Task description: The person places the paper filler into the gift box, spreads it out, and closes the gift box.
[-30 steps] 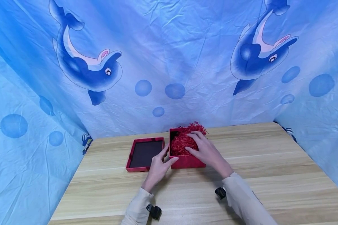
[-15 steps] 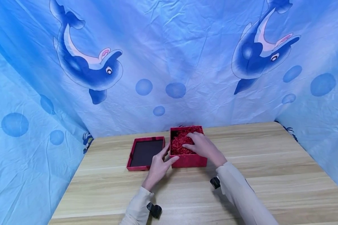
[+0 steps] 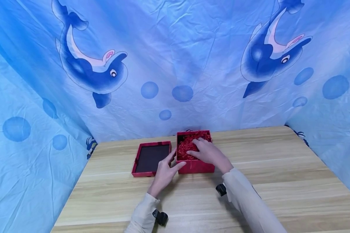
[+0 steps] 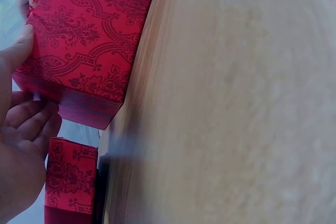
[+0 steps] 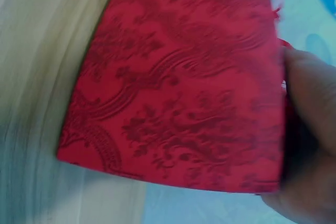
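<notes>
A red gift box [image 3: 196,167] with a brocade pattern stands near the table's back edge, filled with red shredded paper [image 3: 185,149]. My left hand [image 3: 164,170] holds its front left corner, thumb on the front wall and fingers along the left side. Over the opening, my right hand [image 3: 209,152] presses the shredded paper with spread fingers; some fingertips are hidden in it. In the left wrist view the patterned front of the box [image 4: 89,35] shows beside the thumb. The right wrist view is filled by a box wall [image 5: 178,93], with the right hand [image 5: 315,103] at its rim.
The box lid [image 3: 152,158] lies upturned left of the box, its dark inside showing, close to the left hand. A wooden table [image 3: 268,174] extends to both sides and forward. Behind it hangs a blue curtain [image 3: 204,106] printed with dolphins.
My right hand has pushed down and slightly left, and the shredded paper that stuck up above the back right rim now lies lower in the box. The left hand stays at the corner.
</notes>
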Demonstrator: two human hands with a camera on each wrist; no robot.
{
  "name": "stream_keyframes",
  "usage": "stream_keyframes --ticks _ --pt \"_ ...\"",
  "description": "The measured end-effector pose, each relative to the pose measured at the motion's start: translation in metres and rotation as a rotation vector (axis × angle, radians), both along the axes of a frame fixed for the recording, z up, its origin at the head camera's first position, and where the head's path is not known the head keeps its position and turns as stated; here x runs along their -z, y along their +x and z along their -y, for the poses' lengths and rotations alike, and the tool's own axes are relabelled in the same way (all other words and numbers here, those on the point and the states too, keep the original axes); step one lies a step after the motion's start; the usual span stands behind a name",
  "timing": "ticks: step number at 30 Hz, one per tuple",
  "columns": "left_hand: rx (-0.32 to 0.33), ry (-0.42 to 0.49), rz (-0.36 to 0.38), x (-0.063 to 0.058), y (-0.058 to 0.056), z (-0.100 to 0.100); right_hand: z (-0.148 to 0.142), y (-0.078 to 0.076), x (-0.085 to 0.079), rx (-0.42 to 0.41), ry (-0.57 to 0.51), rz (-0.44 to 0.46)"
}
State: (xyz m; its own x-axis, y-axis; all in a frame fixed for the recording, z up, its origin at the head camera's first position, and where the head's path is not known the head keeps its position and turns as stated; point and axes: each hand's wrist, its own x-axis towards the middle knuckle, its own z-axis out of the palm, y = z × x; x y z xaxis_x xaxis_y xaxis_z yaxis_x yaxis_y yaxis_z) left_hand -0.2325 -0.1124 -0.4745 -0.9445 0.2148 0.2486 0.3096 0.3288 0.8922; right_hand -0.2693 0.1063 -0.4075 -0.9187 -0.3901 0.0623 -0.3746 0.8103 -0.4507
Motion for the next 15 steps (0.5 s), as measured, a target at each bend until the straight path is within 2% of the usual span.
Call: stream_keyframes --ticks 2,5,10,15 --pt "-0.002 0.007 0.002 0.000 0.000 0.000 -0.001 0.005 -0.002 -0.003 -0.029 0.021" --pt "-0.003 0.016 -0.006 0.000 0.001 0.000 -0.002 0.016 -0.007 -0.011 -0.068 0.004" --pt "-0.008 0.005 -0.012 -0.002 0.001 -0.001 -0.006 0.034 -0.011 -0.021 -0.093 -0.110" --pt "-0.001 0.008 -0.017 -0.001 0.000 0.000 -0.008 0.049 -0.009 -0.046 -0.077 -0.235"
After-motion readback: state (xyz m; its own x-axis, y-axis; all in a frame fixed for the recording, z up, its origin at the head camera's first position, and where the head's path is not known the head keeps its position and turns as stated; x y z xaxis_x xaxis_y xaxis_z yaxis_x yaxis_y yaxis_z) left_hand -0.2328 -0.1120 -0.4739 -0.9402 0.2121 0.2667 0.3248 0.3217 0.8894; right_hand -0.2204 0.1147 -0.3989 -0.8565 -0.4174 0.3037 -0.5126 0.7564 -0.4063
